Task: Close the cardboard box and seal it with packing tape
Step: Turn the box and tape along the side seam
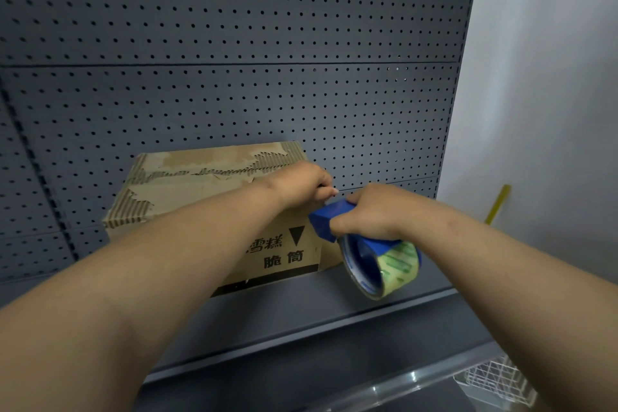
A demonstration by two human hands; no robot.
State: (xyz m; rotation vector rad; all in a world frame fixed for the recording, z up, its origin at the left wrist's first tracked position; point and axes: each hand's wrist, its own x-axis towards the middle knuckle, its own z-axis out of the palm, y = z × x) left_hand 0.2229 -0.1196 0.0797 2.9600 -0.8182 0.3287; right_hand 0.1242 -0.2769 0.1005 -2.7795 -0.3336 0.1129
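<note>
A brown cardboard box (pixel 200 191) with black printed characters stands on a grey shelf, its top flaps folded down and their paper skin torn. My left hand (pixel 301 182) rests on the box's top right corner, fingers curled over the edge; whether it pinches the tape end is hidden. My right hand (pixel 368 214) grips a blue tape dispenser (pixel 329 219) just right of that corner. The dispenser's roll of clear packing tape (pixel 384 269) with green print hangs below my hand, beside the box's right side.
A grey pegboard wall (pixel 234 43) rises behind the box. The grey shelf (pixel 334 304) runs forward to a front lip. A white wall with a yellow strip (pixel 498 204) is at right. A white wire basket (pixel 495 378) sits at lower right.
</note>
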